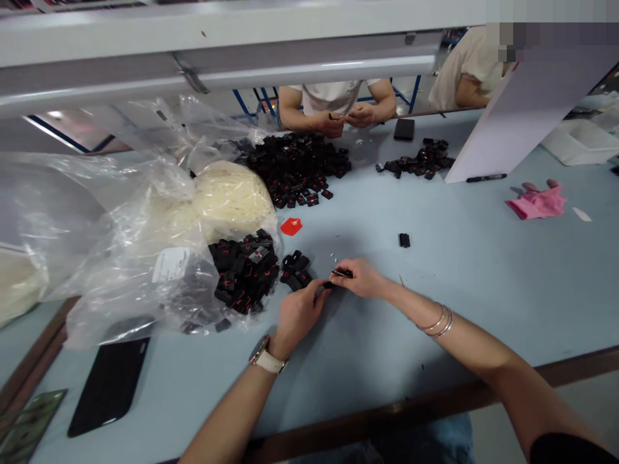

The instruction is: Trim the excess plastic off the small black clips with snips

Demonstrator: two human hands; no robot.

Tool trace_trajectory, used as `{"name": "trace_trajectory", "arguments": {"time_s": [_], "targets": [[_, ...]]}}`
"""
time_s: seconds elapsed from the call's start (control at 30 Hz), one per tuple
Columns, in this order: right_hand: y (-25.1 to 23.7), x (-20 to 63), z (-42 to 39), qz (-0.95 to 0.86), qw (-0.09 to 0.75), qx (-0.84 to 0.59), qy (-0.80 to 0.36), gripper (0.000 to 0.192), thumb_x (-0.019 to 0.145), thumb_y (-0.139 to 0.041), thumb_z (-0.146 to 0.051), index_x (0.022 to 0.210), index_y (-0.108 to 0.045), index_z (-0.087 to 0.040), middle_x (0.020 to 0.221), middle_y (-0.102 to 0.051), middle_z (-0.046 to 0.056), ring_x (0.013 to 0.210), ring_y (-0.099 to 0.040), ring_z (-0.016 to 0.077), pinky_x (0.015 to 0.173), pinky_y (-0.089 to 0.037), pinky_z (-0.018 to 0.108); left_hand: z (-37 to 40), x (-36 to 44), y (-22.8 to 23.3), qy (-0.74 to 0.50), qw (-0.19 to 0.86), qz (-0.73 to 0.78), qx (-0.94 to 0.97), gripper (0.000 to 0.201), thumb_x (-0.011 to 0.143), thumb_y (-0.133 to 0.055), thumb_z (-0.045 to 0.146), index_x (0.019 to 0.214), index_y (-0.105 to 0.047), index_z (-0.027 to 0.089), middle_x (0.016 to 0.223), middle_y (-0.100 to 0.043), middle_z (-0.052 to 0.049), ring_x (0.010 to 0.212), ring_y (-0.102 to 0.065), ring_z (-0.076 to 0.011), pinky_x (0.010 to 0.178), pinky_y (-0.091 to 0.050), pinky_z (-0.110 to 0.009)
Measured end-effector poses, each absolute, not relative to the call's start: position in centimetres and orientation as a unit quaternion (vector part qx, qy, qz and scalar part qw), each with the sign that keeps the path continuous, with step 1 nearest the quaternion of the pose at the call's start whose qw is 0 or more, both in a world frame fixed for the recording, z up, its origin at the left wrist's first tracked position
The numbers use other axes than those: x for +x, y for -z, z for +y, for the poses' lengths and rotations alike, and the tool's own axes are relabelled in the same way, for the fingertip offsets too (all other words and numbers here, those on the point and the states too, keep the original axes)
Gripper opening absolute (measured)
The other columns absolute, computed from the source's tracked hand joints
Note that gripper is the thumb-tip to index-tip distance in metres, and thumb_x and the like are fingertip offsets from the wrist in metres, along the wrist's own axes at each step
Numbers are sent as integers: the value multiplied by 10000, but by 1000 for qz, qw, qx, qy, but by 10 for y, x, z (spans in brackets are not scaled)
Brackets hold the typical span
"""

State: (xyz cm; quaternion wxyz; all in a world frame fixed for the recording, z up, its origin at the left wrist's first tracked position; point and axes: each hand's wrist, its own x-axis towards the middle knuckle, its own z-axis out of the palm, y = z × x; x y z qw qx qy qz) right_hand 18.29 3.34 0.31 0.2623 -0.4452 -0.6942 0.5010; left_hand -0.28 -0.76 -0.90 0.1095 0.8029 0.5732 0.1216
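The blue-grey table (483, 283) carries heaped black parts (300, 164), a red piece (291, 226) and a pink glove (538, 203).

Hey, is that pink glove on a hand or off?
Off: the pink glove lies on the tabletop, with no arm leading into it.

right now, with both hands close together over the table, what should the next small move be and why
Probably a light, careful touch of the dark slim tool to the small black piece, with the left hand holding the piece steady. The right hand grips the tool right beside it, though the exact contact is too small to make out.
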Motion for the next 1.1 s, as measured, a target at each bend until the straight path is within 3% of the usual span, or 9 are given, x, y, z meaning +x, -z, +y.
{"name": "trace_trajectory", "arguments": {"time_s": [0.47, 0.63, 0.73, 0.93, 1.1], "targets": [[-6, 176, 28, -739, 235, -487, -402, 43, 789, -635, -193, 794, -650, -153, 782, -599, 17, 696, -523, 121, 662, -366, 243, -8, -4, 13, -133, 101, 572, 803, 213, 893, -545, 279, 1038, -684, 208, 694, -713, -33, 601, -651, -163, 528, -354, -227], [-4, 173, 28, -687, 259, -506, -452, 168, 735, -665, -206, 884, -596, -174, 729, -583, -27, 657, -517, 105, 640, -371, 231, -7, -4, 14, -151, 105, 569, 802, 216, 893, -541, 280, 1028, -697, 215, 708, -715, -34, 593, -640, -147, 538, -364, -221], [-4, 176, 35, -652, 275, -517, -481, 174, 710, -694, -263, 804, -578, -174, 665, -539, -47, 616, -481, 95, 616, -368, 228, -8, -3, 13, -141, 108, 573, 800, 225, 896, -543, 295, 1045, -692, 217, 677, -701, -27, 563, -617, -142, 524, -346, -222], [-7, 195, 50, -544, 300, -584, -522, 211, 853, -495, -283, 668, -508, -183, 494, -451, -55, 435, -399, 81, 482, -336, 227, -9, -2, 9, -123, 122, 580, 796, 251, 910, -520, 327, 1061, -674, 198, 615, -661, -7, 521, -575, -126, 505, -314, -220], [-10, 196, 49, -646, 237, -592, -419, 224, 810, -550, -251, 603, -543, -163, 484, -485, -33, 485, -451, 92, 517, -321, 232, -9, -1, 7, -116, 129, 580, 796, 262, 918, -504, 332, 1073, -664, 194, 617, -658, -13, 537, -584, -138, 501, -307, -229]]}}
